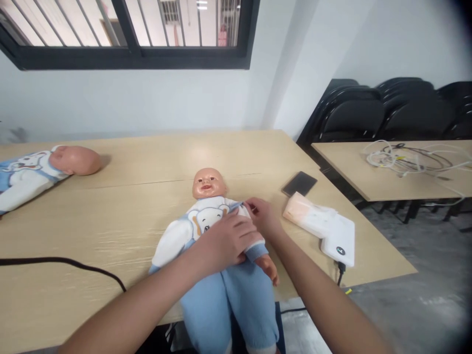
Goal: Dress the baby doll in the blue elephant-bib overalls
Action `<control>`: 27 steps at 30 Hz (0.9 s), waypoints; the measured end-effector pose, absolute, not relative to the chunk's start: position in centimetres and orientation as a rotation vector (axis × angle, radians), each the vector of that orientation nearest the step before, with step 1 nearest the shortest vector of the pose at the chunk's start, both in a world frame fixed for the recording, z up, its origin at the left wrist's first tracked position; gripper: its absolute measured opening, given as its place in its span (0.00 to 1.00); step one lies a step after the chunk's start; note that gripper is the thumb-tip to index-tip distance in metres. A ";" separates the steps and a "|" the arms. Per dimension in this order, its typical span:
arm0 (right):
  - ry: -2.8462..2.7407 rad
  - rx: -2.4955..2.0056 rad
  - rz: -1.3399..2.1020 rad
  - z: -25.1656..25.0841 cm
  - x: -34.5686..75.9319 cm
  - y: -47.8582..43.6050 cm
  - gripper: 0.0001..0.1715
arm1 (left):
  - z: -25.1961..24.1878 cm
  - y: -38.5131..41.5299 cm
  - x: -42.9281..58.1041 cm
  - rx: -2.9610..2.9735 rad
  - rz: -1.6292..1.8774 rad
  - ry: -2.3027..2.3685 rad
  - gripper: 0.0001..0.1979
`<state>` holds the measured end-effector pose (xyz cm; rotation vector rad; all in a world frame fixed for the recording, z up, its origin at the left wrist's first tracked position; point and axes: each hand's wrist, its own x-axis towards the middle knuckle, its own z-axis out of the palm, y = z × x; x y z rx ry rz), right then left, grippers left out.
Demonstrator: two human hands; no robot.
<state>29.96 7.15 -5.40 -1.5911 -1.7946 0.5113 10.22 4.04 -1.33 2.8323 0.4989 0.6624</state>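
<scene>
A baby doll (pixel 208 185) in a white top and light blue trousers lies on its back on the wooden table (pixel 121 216), its legs hanging over the near edge. My left hand (pixel 224 241) rests flat on the doll's chest and belly, fingers curled lightly over the cloth. My right hand (pixel 261 214) is at the doll's shoulder, with fingertips pinching the edge of the white top near the collar.
A second doll (pixel 44 172) lies at the table's far left. A black phone (pixel 299 183), a pink wipes pack (pixel 308 214) and a white power bank (pixel 339 241) sit to the right. A black cable (pixel 66 263) crosses the left. Another table with cables (pixel 409 158) and black chairs (pixel 383 110) stand right.
</scene>
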 end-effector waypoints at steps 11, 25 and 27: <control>-2.040 -1.639 0.375 -5.7 28.9 7.7 0.06 | -0.4 4.8 7.6 2.651 0.866 0.506 0.17; -1.909 -1.620 1.033 -4.1 29.9 4.3 0.08 | -1.7 4.1 8.6 2.709 0.883 0.561 0.18; -1.911 -1.804 0.853 -4.5 29.9 4.2 0.09 | -1.7 4.0 8.2 2.688 0.928 0.518 0.17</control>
